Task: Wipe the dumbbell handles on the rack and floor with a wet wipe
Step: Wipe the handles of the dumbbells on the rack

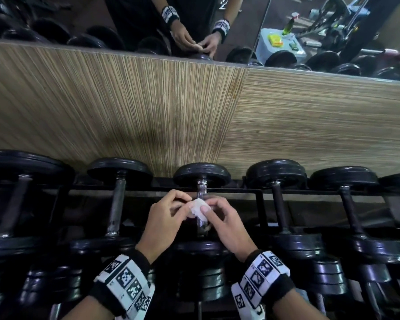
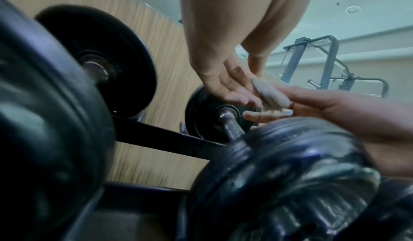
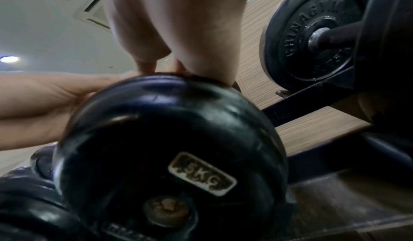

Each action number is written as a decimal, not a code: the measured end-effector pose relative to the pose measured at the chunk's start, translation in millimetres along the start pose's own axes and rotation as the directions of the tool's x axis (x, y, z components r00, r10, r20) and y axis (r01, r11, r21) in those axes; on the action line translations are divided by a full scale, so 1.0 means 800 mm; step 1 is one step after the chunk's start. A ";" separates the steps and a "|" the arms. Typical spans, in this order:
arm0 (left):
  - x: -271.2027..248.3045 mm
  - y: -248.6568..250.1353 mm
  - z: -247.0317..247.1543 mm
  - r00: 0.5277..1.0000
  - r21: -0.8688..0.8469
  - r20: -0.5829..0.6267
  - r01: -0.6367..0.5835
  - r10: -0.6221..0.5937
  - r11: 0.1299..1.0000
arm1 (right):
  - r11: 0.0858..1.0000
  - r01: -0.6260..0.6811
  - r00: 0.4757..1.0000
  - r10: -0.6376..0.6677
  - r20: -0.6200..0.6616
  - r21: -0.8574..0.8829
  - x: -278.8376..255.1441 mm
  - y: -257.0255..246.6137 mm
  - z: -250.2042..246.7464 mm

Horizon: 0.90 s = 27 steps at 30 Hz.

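Observation:
A crumpled white wet wipe (image 1: 198, 208) is held just above the steel handle (image 1: 202, 192) of the middle dumbbell on the black rack (image 1: 259, 204). My left hand (image 1: 183, 204) pinches the wipe's left side. My right hand (image 1: 211, 207) pinches its right side, thumb on top. In the left wrist view the wipe (image 2: 270, 94) sits between the two hands, over the handle (image 2: 231, 127). In the right wrist view the dumbbell's near head, marked 5KG (image 3: 167, 147), hides the wipe and both hands' fingertips.
More black dumbbells lie side by side on the rack, with handles to the left (image 1: 117, 204) and right (image 1: 280, 204). A lower row (image 1: 328, 271) sits nearer me. A wood-panel wall (image 1: 194, 107) stands right behind, with a mirror (image 1: 286, 31) above it.

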State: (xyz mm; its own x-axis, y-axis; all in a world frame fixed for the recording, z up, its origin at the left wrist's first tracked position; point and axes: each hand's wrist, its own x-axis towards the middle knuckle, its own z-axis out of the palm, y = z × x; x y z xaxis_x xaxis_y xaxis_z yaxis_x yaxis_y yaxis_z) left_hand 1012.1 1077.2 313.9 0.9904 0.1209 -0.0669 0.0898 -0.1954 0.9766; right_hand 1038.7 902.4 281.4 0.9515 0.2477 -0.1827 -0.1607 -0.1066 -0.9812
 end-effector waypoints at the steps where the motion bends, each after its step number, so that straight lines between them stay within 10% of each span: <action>1: -0.004 -0.004 -0.013 1.000 0.043 -0.014 0.010 -0.009 0.999 | 1.000 -0.019 1.000 0.019 -0.012 0.020 0.003 0.000 -0.003; 8: -0.027 -0.045 -0.146 0.941 0.787 -0.280 0.112 0.189 0.606 | 0.969 -0.231 0.960 0.214 -0.178 -0.083 0.067 0.010 -0.040; 14: -0.034 -0.056 -0.148 0.899 0.621 -0.424 0.197 0.113 0.758 | 0.941 -0.241 0.966 0.256 0.035 -0.238 0.093 0.010 -0.015; 27: -0.036 -0.060 -0.147 0.877 0.588 -0.468 0.220 0.106 0.778 | 0.943 -0.183 0.983 0.166 -0.082 -0.277 0.084 0.025 -0.012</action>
State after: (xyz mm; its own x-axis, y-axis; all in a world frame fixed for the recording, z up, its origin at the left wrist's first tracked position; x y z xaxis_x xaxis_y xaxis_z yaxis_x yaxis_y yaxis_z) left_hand 966.9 1197.3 292.9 0.8291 0.5411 0.1410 0.3491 -0.6979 0.6253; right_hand 1101.9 907.4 250.2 0.9299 0.1463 -0.3374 -0.2526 -0.4126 -0.8752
